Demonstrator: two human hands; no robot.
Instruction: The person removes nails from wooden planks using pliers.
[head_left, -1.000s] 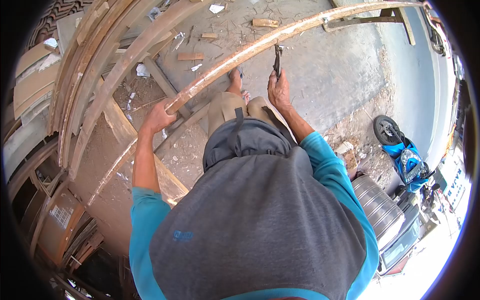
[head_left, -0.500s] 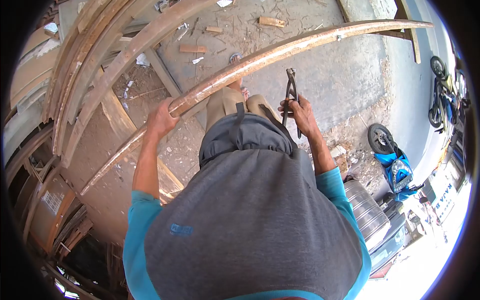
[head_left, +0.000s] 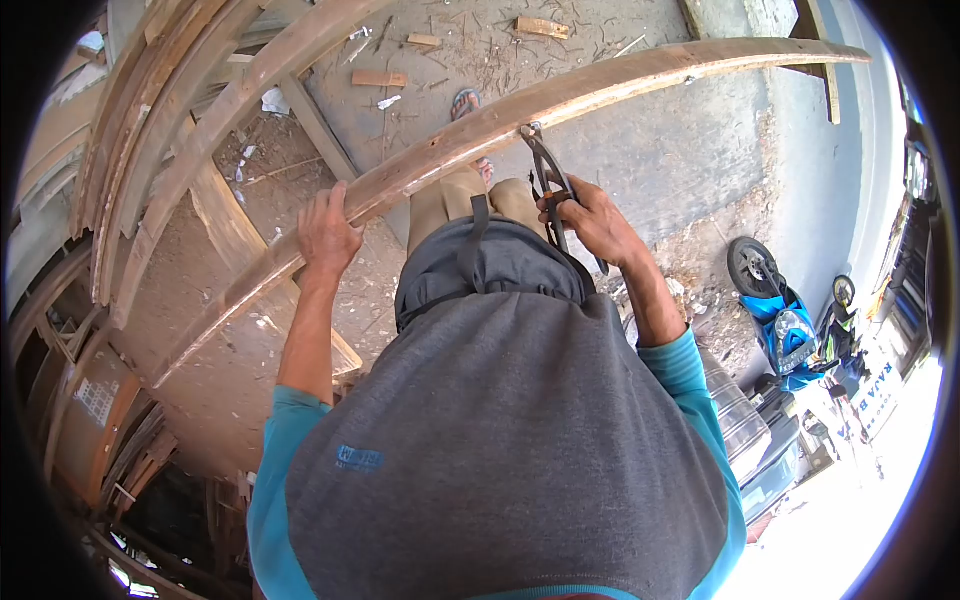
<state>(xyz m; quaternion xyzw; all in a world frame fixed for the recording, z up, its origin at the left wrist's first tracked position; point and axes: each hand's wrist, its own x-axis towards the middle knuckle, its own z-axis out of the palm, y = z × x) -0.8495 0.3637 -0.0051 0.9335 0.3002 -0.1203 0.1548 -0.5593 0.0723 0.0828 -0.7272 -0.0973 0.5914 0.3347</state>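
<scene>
A long wooden plank runs slantwise across the head view, from lower left to upper right. My left hand is wrapped around it on the left side. In my right hand is a pair of dark pincers, gripped by the handles. The jaws of the pincers meet the near edge of the plank, right of its middle; whether they hold a nail there is too small to tell.
More long planks are stacked at the left. Wood offcuts and scraps litter the concrete floor. A blue motorcycle stands at the right. My foot shows just beyond the plank.
My right hand has moved left and brought the pincers' jaws to the plank's edge. The plank has rolled so more of its broad face shows, still in my left hand.
</scene>
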